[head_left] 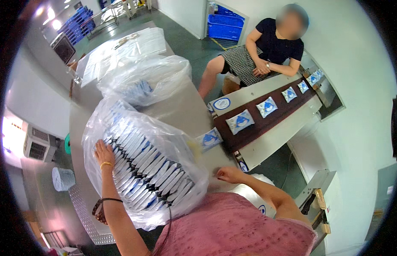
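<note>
Head view: left hand (103, 152) fingers spread flat on the clear packet bag (143, 166), right hand (227, 174) fingers curled empty beside it

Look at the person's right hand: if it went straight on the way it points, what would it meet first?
The right hand points left, toward the clear bag of stacked packets. It would probably meet the bag's plastic first, though depth is hard to judge here.

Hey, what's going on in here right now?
A person stands at a steel table with a big clear plastic bag packed with rows of white-and-blue pouches. Their left hand rests inside on the pouches; the right hand is by the bag's edge. More pouches ride a dark conveyor belt, where a seated co-worker waits.
</note>
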Tool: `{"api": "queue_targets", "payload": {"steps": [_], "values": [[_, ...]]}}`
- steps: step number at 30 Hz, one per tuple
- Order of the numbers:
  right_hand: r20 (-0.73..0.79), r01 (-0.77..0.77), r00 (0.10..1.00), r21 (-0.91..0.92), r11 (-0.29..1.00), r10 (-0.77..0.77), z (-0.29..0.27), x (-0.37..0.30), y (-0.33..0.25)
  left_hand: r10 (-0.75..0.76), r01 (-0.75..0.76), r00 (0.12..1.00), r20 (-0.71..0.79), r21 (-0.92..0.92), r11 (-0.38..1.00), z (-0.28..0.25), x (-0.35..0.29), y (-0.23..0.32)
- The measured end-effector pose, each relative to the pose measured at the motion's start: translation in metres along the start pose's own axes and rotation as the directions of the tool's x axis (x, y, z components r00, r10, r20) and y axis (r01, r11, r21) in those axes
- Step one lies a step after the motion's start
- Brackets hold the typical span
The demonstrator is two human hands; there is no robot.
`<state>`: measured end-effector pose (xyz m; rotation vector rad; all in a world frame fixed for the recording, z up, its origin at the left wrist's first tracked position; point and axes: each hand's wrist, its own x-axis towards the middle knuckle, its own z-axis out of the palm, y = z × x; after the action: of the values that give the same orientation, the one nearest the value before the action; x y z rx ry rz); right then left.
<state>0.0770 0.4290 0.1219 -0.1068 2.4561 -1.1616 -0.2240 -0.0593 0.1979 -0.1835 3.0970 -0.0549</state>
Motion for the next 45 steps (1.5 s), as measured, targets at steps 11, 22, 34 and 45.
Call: {"api": "queue_targets", "payload": {"steps": [11,22,34,45], "values": [[-0.458,-0.005,0.869,-0.384,0.923,-0.186,-0.201,0.056,0.025,-0.015,0.016,0.999,-0.052,0.018,1.000,0.006,-0.001,-0.004],[-0.502,-0.519,0.855,-0.826,0.220,0.134,-0.281,0.086,0.157,-0.005,0.007,0.999,-0.047,0.045,0.999,-0.004,-0.005,0.003],[0.038,-0.004,0.995,-0.913,0.408,0.096,-0.279,0.114,0.065,-0.030,0.032,0.999,-0.031,0.066,0.997,-0.005,-0.012,0.001],[0.520,-0.061,0.739,-0.581,0.812,0.428,-0.121,0.217,-0.020,-0.022,0.021,0.998,-0.058,-0.016,1.000,0.002,-0.002,0.006]]}}
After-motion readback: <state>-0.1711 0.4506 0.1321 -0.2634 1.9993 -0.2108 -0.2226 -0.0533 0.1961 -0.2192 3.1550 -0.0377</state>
